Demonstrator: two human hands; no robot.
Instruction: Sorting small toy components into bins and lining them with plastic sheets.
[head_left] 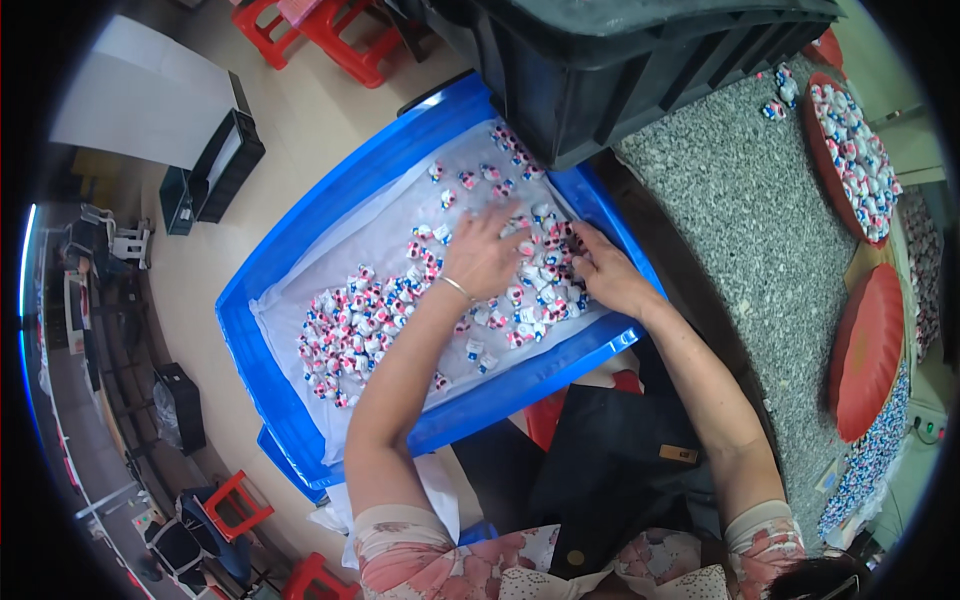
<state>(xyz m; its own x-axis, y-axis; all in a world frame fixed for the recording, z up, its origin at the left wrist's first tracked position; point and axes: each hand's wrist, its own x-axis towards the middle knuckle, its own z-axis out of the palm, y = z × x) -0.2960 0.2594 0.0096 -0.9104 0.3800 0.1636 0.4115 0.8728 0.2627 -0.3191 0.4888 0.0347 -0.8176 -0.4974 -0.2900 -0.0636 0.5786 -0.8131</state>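
A blue plastic bin (530,392), lined with a thin white sheet (310,265), holds many small white figurines (350,325) with pink and blue parts. They form a dense heap at the left and a looser group at the right. My left hand (485,255), a bracelet on its wrist, is over the middle of the bin with fingers spread above the figurines. At the bin's right side, my right hand (612,275) rests against the figurines there, thumb and fingers apart. Some figurines beneath both hands are hidden, and the left fingertips are slightly blurred.
A large black crate (640,90) stands at the bin's far right corner. On the speckled grey counter (720,190) are a red bowl (815,130) of figurines and another red dish (862,355). Red stools (345,40) and a black box (230,165) stand on the floor.
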